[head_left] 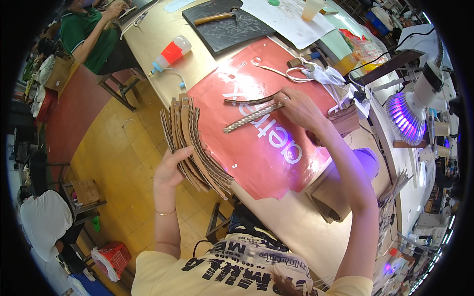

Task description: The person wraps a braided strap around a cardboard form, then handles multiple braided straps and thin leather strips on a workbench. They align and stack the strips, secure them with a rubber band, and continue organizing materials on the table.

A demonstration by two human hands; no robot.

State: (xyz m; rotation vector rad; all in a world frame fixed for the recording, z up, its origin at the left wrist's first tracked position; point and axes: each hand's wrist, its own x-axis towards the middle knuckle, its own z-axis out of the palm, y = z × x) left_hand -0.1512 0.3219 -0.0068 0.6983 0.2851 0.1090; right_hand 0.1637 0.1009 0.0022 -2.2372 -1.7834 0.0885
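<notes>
Workshop surroundings fill the head view: a long tan workbench (163, 44) runs from the upper left down toward the lower right, over a yellow tiled floor (123, 153). On the bench lies a large red printed sheet (266, 163) with white lettering, its near edge hanging just past the table edge.

At the left, the left hand (170, 170) grips a fanned stack of curved brown cardboard strips (192, 143), fingers wrapped around the lower part of the bundle, thumb across its front. The stack is held upright off the near edge of the bench, above the floor, with its top ends level with the red sheet's left corner.

The right hand (298, 106) reaches over the red sheet, fingers pinched on the end of a narrow braided strip (252, 118) that lies slanted on the sheet. Just above it, nearly parallel, lies a dark curved strip (249, 100), its right end at the same fingertips; whether the hand grips that one too cannot be told.

Farther back on the bench sit a red and white squeeze bottle (170, 53) lying on its side, a dark cutting mat (227, 29) with a wooden-handled hammer (215, 18) on it, a white paper sheet (291, 19), and white cord (306, 74) looped beside the red sheet. A lamp with purple lights (405, 116) stands at the right.

Another person in a green shirt (86, 34) sits at the far left end of the bench. A red basket (116, 256) stands on the floor at lower left.
</notes>
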